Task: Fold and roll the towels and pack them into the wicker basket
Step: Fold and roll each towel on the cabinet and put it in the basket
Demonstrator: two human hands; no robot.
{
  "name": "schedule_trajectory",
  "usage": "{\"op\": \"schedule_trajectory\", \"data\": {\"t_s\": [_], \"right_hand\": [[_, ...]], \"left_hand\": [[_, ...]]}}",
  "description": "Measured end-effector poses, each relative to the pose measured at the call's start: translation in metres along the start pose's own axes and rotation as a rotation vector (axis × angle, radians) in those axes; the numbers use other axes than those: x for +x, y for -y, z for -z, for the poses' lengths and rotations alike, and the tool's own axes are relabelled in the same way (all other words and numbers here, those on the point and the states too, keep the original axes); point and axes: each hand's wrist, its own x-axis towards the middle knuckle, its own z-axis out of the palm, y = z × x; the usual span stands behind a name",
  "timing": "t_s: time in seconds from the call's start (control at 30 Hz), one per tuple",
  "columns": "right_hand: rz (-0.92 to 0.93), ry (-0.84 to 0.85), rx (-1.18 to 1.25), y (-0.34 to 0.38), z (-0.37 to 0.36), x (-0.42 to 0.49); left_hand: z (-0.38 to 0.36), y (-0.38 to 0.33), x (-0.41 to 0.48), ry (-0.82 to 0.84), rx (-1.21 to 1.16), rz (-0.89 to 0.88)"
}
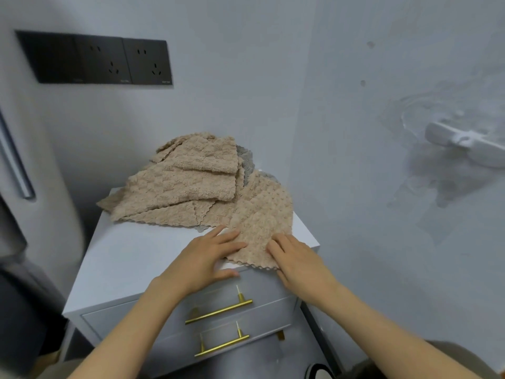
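Flat and not gripping, the left hand [210, 258] and right hand [297, 261] press the front towel [262, 222] on the cabinet [131, 255]. Best to smooth it first, then match the edges before folding.

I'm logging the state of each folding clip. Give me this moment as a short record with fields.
surface: pale nightstand, two drawers with brass bar handles
front towel: beige, spread flat, near corner overhanging the front edge
towel pile: beige towels heaped behind it, unfolded
grey towel: partly showing under the pile
left hand: fingers straight, resting on the front towel's left edge
right hand: fingers flat on its near right corner
wicker basket: not in view
wall: black socket panel
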Motion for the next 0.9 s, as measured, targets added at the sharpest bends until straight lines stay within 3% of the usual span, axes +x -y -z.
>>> {"op": "schedule_trajectory", "data": {"t_s": [0.23,0.37,0.6,0.73,0.9], "right_hand": [[-0.147,0.030,0.317,-0.033,0.035,-0.020],[-0.276,0.115,0.467,-0.047,0.045,-0.023],[-0.585,0.150,0.739,-0.067,0.043,-0.022],[-0.736,0.127,0.826,-0.067,0.038,-0.016],[-0.793,0.133,0.641,-0.060,0.033,-0.006]], "left_hand": [[-0.007,-0.009,-0.001,-0.045,0.067,-0.041],[-0.011,-0.020,0.006,-0.151,-0.020,-0.041],[-0.010,-0.034,0.022,-0.229,-0.443,0.241],[-0.017,-0.034,0.034,-0.285,-0.462,0.409],[-0.017,-0.046,0.038,-0.339,-0.326,0.576]]}}
